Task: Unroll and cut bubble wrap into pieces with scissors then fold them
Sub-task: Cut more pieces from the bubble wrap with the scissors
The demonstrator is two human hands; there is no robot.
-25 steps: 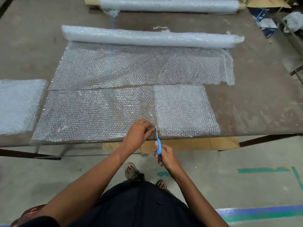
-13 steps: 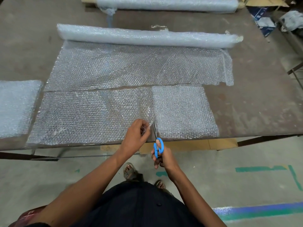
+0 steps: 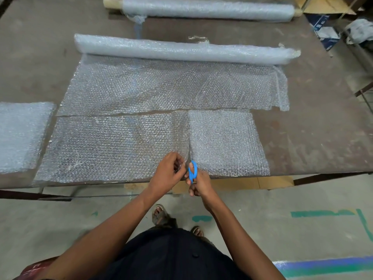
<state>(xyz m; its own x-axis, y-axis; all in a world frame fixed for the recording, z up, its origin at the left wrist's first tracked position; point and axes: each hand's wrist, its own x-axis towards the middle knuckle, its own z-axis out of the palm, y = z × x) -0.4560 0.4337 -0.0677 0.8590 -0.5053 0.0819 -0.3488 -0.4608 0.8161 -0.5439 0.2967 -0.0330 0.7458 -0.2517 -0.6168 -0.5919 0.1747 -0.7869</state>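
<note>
A partly unrolled bubble wrap roll (image 3: 181, 49) lies across the table, its loose sheet (image 3: 161, 87) spread toward me. A cut strip (image 3: 109, 146) lies along the near edge. My right hand (image 3: 198, 183) grips blue-handled scissors (image 3: 192, 169), blades pointing away into the strip. My left hand (image 3: 168, 172) pinches the strip's near edge just left of the blades. Right of the cut line lies a smaller, denser-looking piece (image 3: 226, 142).
A stack of bubble wrap pieces (image 3: 20, 134) sits at the left of the brown table (image 3: 314, 138). A second full roll (image 3: 207, 9) lies at the far edge. Boxes and clutter (image 3: 327, 27) stand at the far right. My sandalled feet (image 3: 161, 215) are on the concrete floor.
The scissors have advanced from the table's near edge into the strip, and my right hand followed them forward. My left hand keeps its pinch beside the blades.
</note>
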